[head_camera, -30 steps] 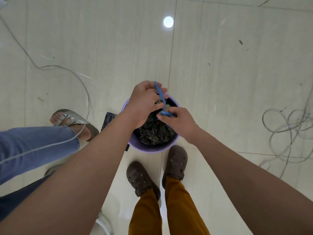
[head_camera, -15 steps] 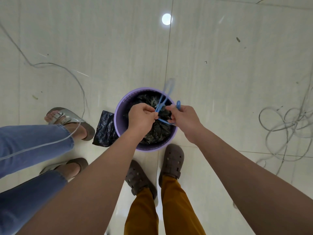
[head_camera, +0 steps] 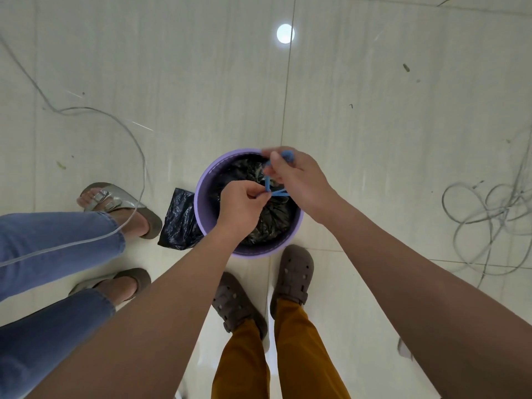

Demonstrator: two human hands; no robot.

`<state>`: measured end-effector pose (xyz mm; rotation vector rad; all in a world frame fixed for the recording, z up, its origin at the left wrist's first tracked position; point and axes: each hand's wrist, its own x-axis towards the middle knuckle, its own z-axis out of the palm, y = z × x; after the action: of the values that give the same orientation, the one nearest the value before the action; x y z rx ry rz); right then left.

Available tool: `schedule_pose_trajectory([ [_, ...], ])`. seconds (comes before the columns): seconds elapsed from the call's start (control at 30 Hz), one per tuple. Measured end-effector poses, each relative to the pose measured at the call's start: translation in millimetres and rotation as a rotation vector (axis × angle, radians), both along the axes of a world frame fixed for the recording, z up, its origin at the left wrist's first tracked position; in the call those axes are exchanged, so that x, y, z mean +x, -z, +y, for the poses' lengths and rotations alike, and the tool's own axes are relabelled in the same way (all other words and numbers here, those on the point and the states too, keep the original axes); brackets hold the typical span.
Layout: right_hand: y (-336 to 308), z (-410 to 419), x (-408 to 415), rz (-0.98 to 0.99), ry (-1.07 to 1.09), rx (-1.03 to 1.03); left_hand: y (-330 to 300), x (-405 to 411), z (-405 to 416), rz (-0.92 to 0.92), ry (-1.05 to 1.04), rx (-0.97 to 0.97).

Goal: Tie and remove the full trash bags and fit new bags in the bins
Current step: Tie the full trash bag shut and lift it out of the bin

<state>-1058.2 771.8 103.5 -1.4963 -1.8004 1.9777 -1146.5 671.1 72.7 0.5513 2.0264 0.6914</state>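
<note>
A round purple bin [head_camera: 205,200] stands on the tiled floor in front of my feet, with a full black trash bag [head_camera: 273,218] inside it. Blue drawstrings [head_camera: 275,192] come out of the bag's gathered top. My left hand [head_camera: 241,203] is over the bin's middle and pinches one blue string end. My right hand [head_camera: 296,176] is over the bin's far right rim and grips the other string, a blue loop showing at its fingertips. A folded black bag [head_camera: 180,221] lies on the floor against the bin's left side.
Another person in blue jeans and sandals [head_camera: 121,205] stands close at the left. A thin grey cable [head_camera: 135,145] runs across the floor at left, and a tangle of cables [head_camera: 489,217] lies at right. My brown clogs [head_camera: 293,273] stand just behind the bin.
My right hand rose toward the bin's far rim with its blue string, while my left hand stayed low over the bag. The strings now cross between the hands.
</note>
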Motion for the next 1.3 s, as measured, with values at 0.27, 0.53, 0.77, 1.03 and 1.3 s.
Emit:
schedule_pose_trajectory([
  [0.27,27.1,-17.2,19.3,-0.117,-0.266,0.148,1.3,-6.1,-3.3,-0.114,-0.157,-0.042],
  [0.53,34.0,-29.0,14.5,-0.056,-0.102,0.173,-1.2,-7.6,0.0,-0.158,-0.148,-0.051],
  [0.77,40.0,-40.2,4.3,-0.117,0.048,0.175,1.0,-13.4,-8.6,0.004,-0.069,0.006],
  [1.03,43.4,-42.5,8.1,-0.199,-0.233,0.368,0.5,-9.5,-13.4,0.086,-0.011,0.049],
  [1.3,36.6,-47.9,12.0,-0.104,-0.266,0.389,-1.8,-10.8,-15.1,0.093,0.026,0.059],
])
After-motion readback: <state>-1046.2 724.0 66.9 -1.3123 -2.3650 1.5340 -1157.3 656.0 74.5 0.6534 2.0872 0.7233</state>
